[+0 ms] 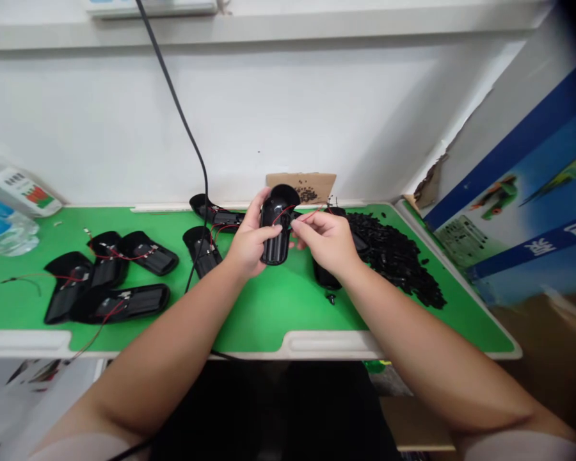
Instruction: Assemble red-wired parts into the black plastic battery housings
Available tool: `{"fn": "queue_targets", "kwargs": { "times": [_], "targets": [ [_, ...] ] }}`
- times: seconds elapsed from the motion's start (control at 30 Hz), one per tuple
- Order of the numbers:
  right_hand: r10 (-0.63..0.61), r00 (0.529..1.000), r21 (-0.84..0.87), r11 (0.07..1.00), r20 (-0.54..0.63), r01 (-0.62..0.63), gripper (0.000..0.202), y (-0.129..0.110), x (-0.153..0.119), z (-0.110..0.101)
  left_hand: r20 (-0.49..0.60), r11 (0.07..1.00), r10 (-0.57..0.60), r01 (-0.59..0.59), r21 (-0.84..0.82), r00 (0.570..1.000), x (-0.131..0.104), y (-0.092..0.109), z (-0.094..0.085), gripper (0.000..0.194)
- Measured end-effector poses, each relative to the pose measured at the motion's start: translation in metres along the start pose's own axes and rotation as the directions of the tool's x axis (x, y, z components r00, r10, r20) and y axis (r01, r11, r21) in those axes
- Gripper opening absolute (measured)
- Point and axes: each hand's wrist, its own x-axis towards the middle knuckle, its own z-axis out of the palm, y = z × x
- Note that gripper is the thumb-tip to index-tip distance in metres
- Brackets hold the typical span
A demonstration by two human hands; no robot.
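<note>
Near the middle of the table, my left hand (249, 246) is wrapped round a black plastic housing (276, 248), holding it upright off the green surface. The housing has a rounded, scooped top and a ribbed lower half. At its right edge my right hand (329, 240) pinches a thin red wire (310, 216) that runs out of the housing. The wire's far end shows above my right fingers. My left thumb lies across the front of the housing. More such housings with red wires lie to the left, one of them a housing (148, 253) with its hollow side up.
A heap of small black parts (398, 256) spreads on the green table (249, 320) at right. Behind stands a cardboard piece (326, 186) with tiny screws. A black cable (187, 128) hangs down left of my hands. Bottles (9, 224) lie far left; a printed box (532, 192) stands right.
</note>
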Motion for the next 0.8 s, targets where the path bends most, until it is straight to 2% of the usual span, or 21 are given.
{"fn": "queue_targets", "kwargs": {
  "times": [0.2,0.4,0.53,0.7,0.8],
  "targets": [
    [0.079,0.997,0.134,0.988,-0.027,-0.075,0.020,-0.0004,0.0020,-0.0023,-0.006,0.999,0.016,-0.016,-0.031,1.000,-0.0024,0.0008,0.0037,0.100],
    [-0.003,1.000,-0.008,1.000,-0.030,0.003,0.017,0.0054,0.0016,0.0002,-0.084,0.999,0.026,-0.028,-0.018,0.996,-0.0012,-0.0018,0.0040,0.099],
    [-0.024,0.999,-0.044,0.999,-0.024,0.023,0.016,0.0080,0.0009,0.0007,-0.094,0.999,0.044,-0.043,0.013,0.995,0.0009,-0.0036,0.0010,0.095],
    [-0.187,0.982,-0.149,0.973,-0.039,0.179,0.014,0.0077,-0.0019,0.0010,-0.083,0.999,0.042,-0.040,0.027,0.996,0.0015,-0.0054,0.0003,0.093],
    [-0.216,0.976,-0.186,0.960,-0.008,0.211,0.014,0.0083,-0.0034,0.0019,-0.092,0.999,0.026,-0.024,0.032,0.995,0.0013,-0.0060,0.0005,0.092]
  ]
}}
